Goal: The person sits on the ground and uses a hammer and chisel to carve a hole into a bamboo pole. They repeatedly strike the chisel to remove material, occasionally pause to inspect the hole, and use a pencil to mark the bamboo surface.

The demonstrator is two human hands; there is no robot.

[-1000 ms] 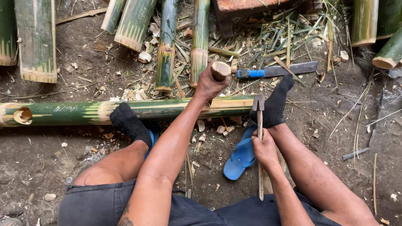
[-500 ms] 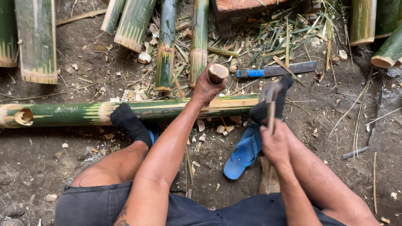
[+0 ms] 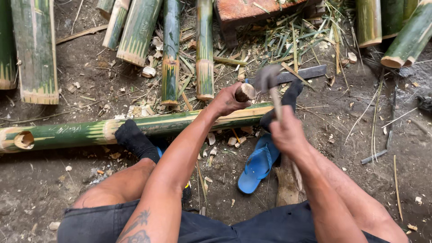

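A long green bamboo pole (image 3: 85, 131) lies across the dirt ground in front of me, pinned by my two black-socked feet (image 3: 132, 137). My left hand (image 3: 227, 100) grips a short wooden peg (image 3: 245, 92) standing on the pole near its right end. My right hand (image 3: 285, 130) holds a hammer (image 3: 269, 83) by its wooden handle; the metal head is blurred, raised just right of the peg's top.
Several cut bamboo sections (image 3: 135, 31) lie at the top and left. A dark flat blade (image 3: 306, 73) rests behind the pole. A blue sandal (image 3: 258, 164) sits between my legs. Shavings and splinters cover the ground; a red block (image 3: 256, 9) stands beyond.
My right hand has swung the hammer up from low beside the pole to just beside the peg's top. The left hand keeps the peg in place.
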